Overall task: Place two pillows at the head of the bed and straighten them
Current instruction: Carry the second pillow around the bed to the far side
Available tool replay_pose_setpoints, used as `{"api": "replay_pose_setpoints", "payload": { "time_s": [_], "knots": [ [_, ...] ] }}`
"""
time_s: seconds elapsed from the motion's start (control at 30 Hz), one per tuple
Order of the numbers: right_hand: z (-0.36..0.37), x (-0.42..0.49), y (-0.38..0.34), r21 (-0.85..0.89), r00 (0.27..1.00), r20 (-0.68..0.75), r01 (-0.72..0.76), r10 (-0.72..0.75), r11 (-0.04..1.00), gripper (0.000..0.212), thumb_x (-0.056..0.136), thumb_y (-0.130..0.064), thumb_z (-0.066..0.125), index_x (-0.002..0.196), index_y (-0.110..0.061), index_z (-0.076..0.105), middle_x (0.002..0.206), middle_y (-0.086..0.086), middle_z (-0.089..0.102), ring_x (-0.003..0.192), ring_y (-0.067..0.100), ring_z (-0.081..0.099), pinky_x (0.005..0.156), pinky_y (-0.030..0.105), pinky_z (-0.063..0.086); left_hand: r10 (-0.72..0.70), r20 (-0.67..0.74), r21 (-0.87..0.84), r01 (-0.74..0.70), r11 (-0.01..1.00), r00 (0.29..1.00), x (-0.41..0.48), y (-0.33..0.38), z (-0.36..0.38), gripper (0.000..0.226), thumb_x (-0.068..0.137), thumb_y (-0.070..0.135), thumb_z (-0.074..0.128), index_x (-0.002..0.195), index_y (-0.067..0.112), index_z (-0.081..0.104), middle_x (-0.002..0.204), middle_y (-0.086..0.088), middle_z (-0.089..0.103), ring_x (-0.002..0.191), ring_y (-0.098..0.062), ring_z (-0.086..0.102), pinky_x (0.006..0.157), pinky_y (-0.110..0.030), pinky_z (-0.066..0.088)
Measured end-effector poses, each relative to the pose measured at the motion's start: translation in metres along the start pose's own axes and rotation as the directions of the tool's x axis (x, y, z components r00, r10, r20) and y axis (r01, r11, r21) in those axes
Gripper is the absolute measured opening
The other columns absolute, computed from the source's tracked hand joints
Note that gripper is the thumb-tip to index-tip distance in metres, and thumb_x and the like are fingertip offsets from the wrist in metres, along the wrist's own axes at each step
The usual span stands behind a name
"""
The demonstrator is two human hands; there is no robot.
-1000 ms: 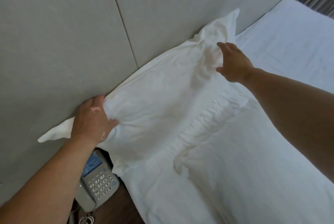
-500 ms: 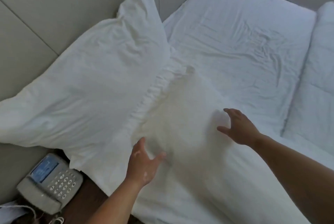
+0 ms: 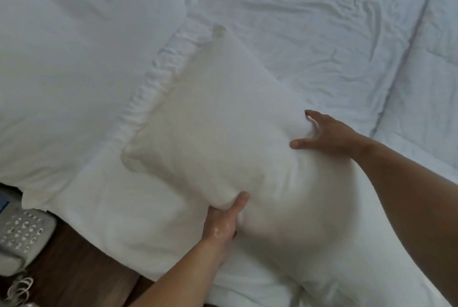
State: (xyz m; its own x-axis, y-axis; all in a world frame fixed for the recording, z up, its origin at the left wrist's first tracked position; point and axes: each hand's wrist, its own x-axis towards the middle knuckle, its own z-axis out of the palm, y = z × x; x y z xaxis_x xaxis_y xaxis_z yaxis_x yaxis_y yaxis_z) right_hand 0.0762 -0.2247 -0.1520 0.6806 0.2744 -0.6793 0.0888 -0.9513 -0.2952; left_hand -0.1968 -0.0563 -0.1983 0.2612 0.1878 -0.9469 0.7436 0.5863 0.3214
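A white pillow (image 3: pixel 69 66) lies at the upper left, at the head of the bed. A second, cream-white pillow (image 3: pixel 223 121) lies on the bed sheet (image 3: pixel 309 22) beside it, slanting from upper left to lower right. My left hand (image 3: pixel 223 222) grips this second pillow's near edge, thumb on top and fingers underneath. My right hand (image 3: pixel 324 133) clasps its far right edge with the fingers pressed into the fabric. Motion blur softens the pillow's lower right part.
A grey desk telephone (image 3: pixel 22 237) with a coiled cord sits on a dark wooden nightstand (image 3: pixel 81 274) at the lower left. A folded white duvet (image 3: pixel 426 83) runs along the right side of the bed.
Both hands left the first pillow, came down over the second one, and have now taken hold of its edges. The view has dropped toward the bed.
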Motion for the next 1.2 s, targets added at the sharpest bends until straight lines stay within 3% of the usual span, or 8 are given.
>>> {"api": "replay_pose_setpoints", "payload": {
  "time_s": [0.07, 0.2, 0.33, 0.5, 0.6, 0.87, 0.97, 1.2],
  "knots": [
    [0.0, 0.017, 0.003, 0.063, 1.0, 0.019, 0.021, -0.022, 0.998, 0.149, 0.032, -0.088, 0.071, 0.162, -0.026, 0.03, 0.162, 0.002, 0.043, 0.145, 0.025, 0.044, 0.107, 0.035, 0.035, 0.024, 0.04, -0.057, -0.022, 0.998, 0.999, 0.001, -0.004, 0.011, 0.078, 0.057, 0.056, 0.095, 0.125, 0.026, 0.073, 0.109, 0.006, 0.086, 0.101, -0.019, 0.082, 0.093, -0.043, 0.064],
    [0.0, 0.043, 0.021, 0.112, 0.999, 0.032, -0.009, 0.006, 0.994, 0.149, 0.033, -0.091, 0.075, 0.162, -0.03, 0.03, 0.158, 0.001, 0.046, 0.142, 0.027, 0.047, 0.117, 0.039, 0.035, 0.123, -0.013, -0.223, -0.123, 0.967, 0.992, 0.018, -0.024, 0.024, 0.124, 0.026, 0.064, 0.103, 0.136, 0.017, 0.07, 0.12, -0.004, 0.084, 0.113, -0.027, 0.079, 0.107, -0.054, 0.058],
    [-0.002, 0.042, 0.026, 0.159, 0.998, 0.059, -0.003, -0.007, 0.987, 0.088, 0.065, -0.067, 0.085, 0.139, -0.031, 0.053, 0.127, -0.005, 0.057, 0.114, 0.02, 0.055, 0.098, 0.033, 0.04, 0.163, -0.07, -0.351, -0.177, 0.919, 0.984, 0.023, -0.033, 0.033, 0.135, 0.019, 0.057, 0.105, 0.14, 0.01, 0.067, 0.126, -0.012, 0.081, 0.119, -0.032, 0.076, 0.109, -0.057, 0.056],
    [-0.002, 0.016, 0.021, 0.148, 0.998, 0.055, -0.033, 0.025, 0.988, 0.088, 0.057, -0.073, 0.085, 0.125, -0.021, 0.068, 0.124, -0.001, 0.068, 0.109, 0.023, 0.062, 0.093, 0.033, 0.045, 0.186, -0.042, -0.43, -0.185, 0.884, 0.982, 0.012, -0.034, 0.033, 0.135, 0.015, 0.055, 0.106, 0.136, 0.005, 0.07, 0.123, -0.013, 0.082, 0.119, -0.035, 0.075, 0.11, -0.053, 0.055],
    [-0.009, -0.01, 0.016, 0.189, 0.997, 0.036, -0.079, 0.073, 0.979, 0.111, 0.041, -0.08, 0.087, 0.13, -0.016, 0.068, 0.121, 0.0, 0.072, 0.108, 0.024, 0.068, 0.098, 0.038, 0.051, 0.201, -0.018, -0.434, -0.189, 0.881, 0.979, -0.005, -0.029, 0.032, 0.118, 0.021, 0.054, 0.107, 0.126, 0.01, 0.075, 0.119, -0.009, 0.084, 0.116, -0.032, 0.076, 0.112, -0.053, 0.054],
    [-0.036, -0.113, 0.006, 0.373, 0.992, -0.054, -0.085, 0.113, 0.924, 0.069, 0.053, -0.064, 0.093, 0.095, -0.011, 0.075, 0.091, 0.003, 0.077, 0.082, 0.021, 0.072, 0.07, 0.033, 0.054, 0.247, 0.025, -0.344, -0.224, 0.912, 0.969, -0.096, 0.004, 0.009, 0.073, 0.063, 0.028, 0.087, 0.131, 0.006, 0.073, 0.123, -0.011, 0.082, 0.112, -0.03, 0.076, 0.098, -0.042, 0.057],
    [-0.036, -0.156, 0.005, 0.523, 0.983, -0.121, -0.056, 0.139, 0.85, 0.074, 0.047, -0.064, 0.095, 0.095, -0.012, 0.074, 0.089, 0.003, 0.078, 0.079, 0.021, 0.074, 0.072, 0.034, 0.058, 0.284, 0.045, -0.246, -0.265, 0.932, 0.958, -0.125, 0.027, -0.009, 0.056, 0.069, 0.023, 0.089, 0.121, 0.008, 0.076, 0.117, -0.011, 0.084, 0.107, -0.03, 0.078, 0.098, -0.045, 0.059],
    [-0.024, -0.256, -0.023, 0.781, 0.899, -0.305, 0.048, 0.313, 0.623, 0.044, 0.066, -0.05, 0.093, 0.08, -0.016, 0.069, 0.078, 0.002, 0.074, 0.069, 0.018, 0.069, 0.057, 0.03, 0.047, 0.421, 0.2, 0.132, -0.45, 0.883, 0.885, -0.182, 0.119, -0.038, 0.035, 0.078, 0.025, 0.093, 0.107, 0.013, 0.079, 0.097, -0.003, 0.087, 0.096, -0.029, 0.081, 0.089, -0.042, 0.063]
  ]
}}
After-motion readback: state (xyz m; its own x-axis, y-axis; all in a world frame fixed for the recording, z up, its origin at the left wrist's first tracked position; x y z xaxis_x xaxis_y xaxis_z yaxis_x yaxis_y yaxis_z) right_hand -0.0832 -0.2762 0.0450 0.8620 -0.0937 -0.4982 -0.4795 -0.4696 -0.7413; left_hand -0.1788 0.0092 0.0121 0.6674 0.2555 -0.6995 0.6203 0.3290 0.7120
